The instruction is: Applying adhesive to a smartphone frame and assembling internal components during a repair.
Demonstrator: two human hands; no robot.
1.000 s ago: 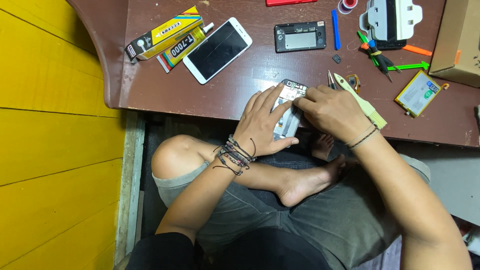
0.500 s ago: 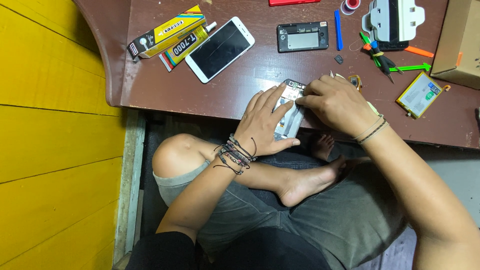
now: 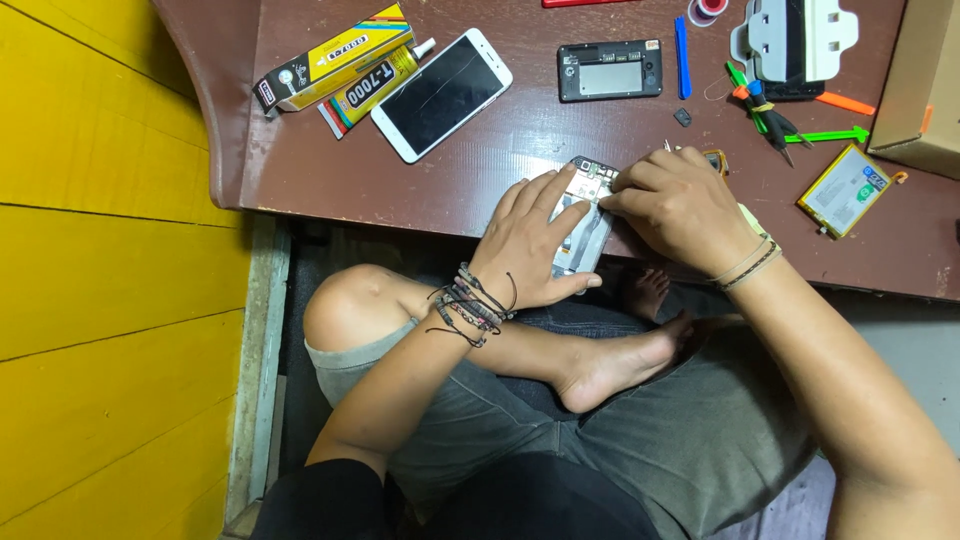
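Left hand [image 3: 525,245] pins an opened grey smartphone chassis [image 3: 585,235] flat at the brown table [image 3: 480,175] edge, while the right hand's [image 3: 680,205] closed grip works its top corner; steady downward pressure looks wise

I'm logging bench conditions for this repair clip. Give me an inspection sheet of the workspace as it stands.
Surface: dark brown wooden table, scuffed.
Job's things: opened phone with its back off, at the table's near edge.
Clutter: white phone, yellow glue box, glue tube, black phone frame, loose battery, blue pry tool, green pry tool, cardboard box.
Hands: left hand pressing the opened phone flat; right hand at its top end.
Cables: nothing seen.
Surroundings: yellow plank wall; person seated cross-legged.
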